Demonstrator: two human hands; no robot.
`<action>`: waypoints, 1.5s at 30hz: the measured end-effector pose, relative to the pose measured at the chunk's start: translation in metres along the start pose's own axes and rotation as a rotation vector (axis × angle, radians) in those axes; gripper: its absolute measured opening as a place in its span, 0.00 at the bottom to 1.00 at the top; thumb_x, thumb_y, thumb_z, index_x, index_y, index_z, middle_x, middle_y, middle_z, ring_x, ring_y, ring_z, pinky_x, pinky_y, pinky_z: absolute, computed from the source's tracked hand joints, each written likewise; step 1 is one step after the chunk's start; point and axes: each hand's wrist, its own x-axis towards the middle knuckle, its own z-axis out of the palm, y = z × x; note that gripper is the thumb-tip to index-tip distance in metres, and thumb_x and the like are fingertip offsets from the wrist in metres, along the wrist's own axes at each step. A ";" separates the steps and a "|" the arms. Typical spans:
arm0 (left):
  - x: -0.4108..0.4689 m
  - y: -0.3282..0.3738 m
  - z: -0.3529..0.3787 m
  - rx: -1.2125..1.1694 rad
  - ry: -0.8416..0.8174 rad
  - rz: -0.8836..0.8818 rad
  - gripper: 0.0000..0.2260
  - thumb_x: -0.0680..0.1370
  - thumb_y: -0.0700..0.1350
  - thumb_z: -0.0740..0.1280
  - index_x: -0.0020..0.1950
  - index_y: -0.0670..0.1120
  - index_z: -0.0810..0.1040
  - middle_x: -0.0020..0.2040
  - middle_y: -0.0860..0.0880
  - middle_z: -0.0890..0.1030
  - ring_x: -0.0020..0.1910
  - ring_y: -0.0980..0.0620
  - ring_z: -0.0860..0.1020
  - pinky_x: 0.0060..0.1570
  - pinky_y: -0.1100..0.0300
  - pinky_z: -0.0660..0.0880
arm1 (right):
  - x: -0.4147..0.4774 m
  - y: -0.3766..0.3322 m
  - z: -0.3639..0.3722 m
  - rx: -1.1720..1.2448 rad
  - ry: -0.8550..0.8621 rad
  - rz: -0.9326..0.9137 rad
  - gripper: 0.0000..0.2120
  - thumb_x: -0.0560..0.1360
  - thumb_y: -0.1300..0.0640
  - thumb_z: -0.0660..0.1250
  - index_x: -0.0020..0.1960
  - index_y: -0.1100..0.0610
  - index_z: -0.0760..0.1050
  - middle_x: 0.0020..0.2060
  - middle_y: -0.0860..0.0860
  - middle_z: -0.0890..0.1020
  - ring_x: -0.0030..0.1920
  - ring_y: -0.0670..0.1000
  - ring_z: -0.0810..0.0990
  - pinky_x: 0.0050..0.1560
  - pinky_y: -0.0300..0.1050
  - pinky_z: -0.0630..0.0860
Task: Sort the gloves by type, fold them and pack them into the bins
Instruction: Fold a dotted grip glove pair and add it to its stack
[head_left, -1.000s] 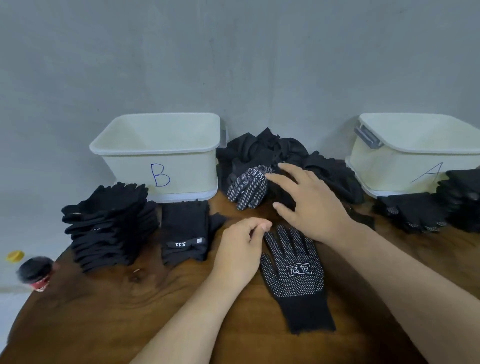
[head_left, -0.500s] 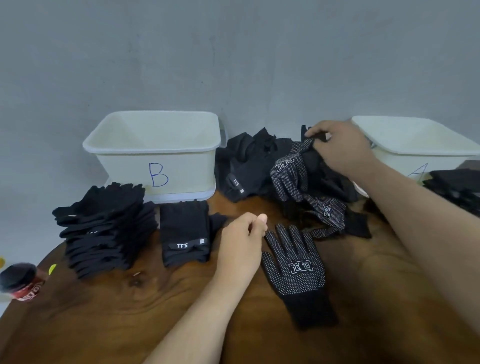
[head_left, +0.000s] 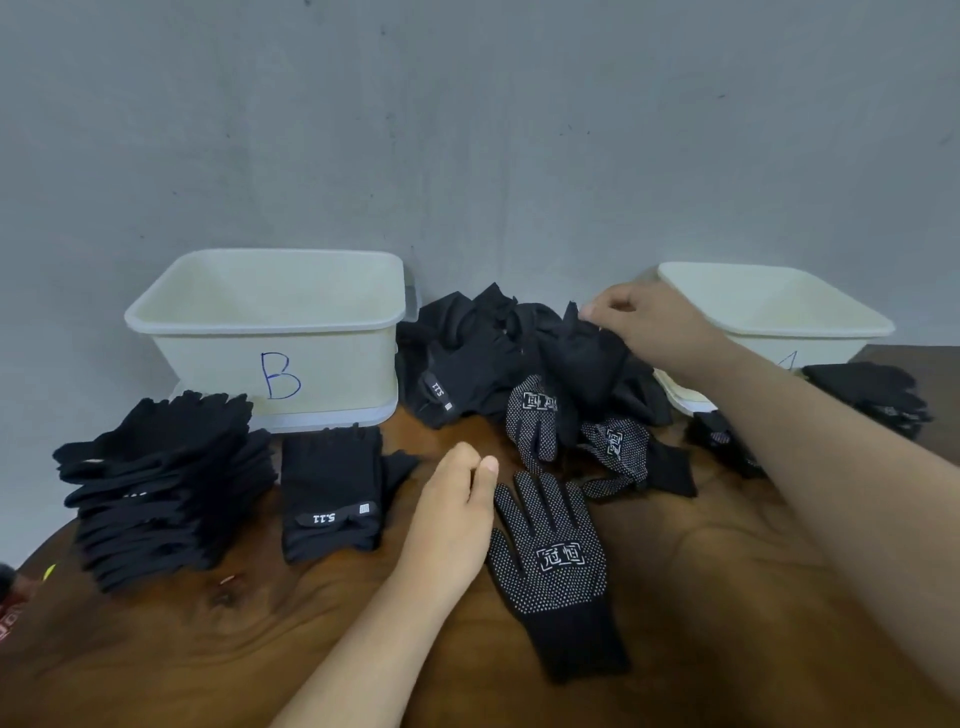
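Observation:
A dotted black glove (head_left: 556, 566) lies flat on the wooden table (head_left: 727, 571), fingers pointing away. My left hand (head_left: 452, 514) rests beside its left edge, fingers loosely curled, holding nothing. My right hand (head_left: 649, 325) reaches into the unsorted glove pile (head_left: 467, 353) between the bins and pinches a plain black glove (head_left: 582, 353), lifting it. Two more dotted gloves (head_left: 535, 421) (head_left: 618, 447) lie at the pile's front. Bin B (head_left: 270, 332) stands at the back left, bin A (head_left: 779, 312) at the back right.
A tall stack of plain black gloves (head_left: 161, 483) sits at the left, with a smaller folded stack labelled 5.11 (head_left: 332, 493) beside it. More dark gloves (head_left: 872, 395) are stacked in front of bin A. A grey wall stands close behind.
My right hand went from the table near the dotted glove up into the back of the pile, dropped a dotted glove it lifted, and now pinches a plain one. My left hand stayed put.

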 end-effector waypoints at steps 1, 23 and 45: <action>-0.001 0.000 0.000 -0.008 -0.012 -0.003 0.17 0.87 0.52 0.61 0.41 0.47 0.66 0.37 0.53 0.71 0.37 0.57 0.70 0.41 0.61 0.67 | 0.000 0.000 -0.003 0.018 -0.008 0.012 0.04 0.81 0.58 0.72 0.51 0.55 0.87 0.44 0.47 0.87 0.33 0.36 0.76 0.34 0.26 0.69; 0.002 -0.002 -0.001 0.009 0.081 -0.028 0.22 0.87 0.57 0.60 0.36 0.48 0.76 0.36 0.54 0.82 0.39 0.58 0.79 0.41 0.64 0.71 | 0.059 0.019 0.084 -0.724 -0.330 -0.185 0.20 0.84 0.60 0.60 0.71 0.45 0.79 0.71 0.47 0.80 0.70 0.56 0.77 0.70 0.57 0.75; 0.001 -0.001 -0.001 -0.012 0.088 0.003 0.22 0.86 0.56 0.62 0.37 0.45 0.72 0.38 0.51 0.75 0.40 0.54 0.76 0.45 0.58 0.72 | 0.060 -0.095 -0.048 0.524 0.111 -0.053 0.02 0.87 0.59 0.61 0.57 0.54 0.72 0.51 0.53 0.89 0.44 0.54 0.86 0.46 0.54 0.86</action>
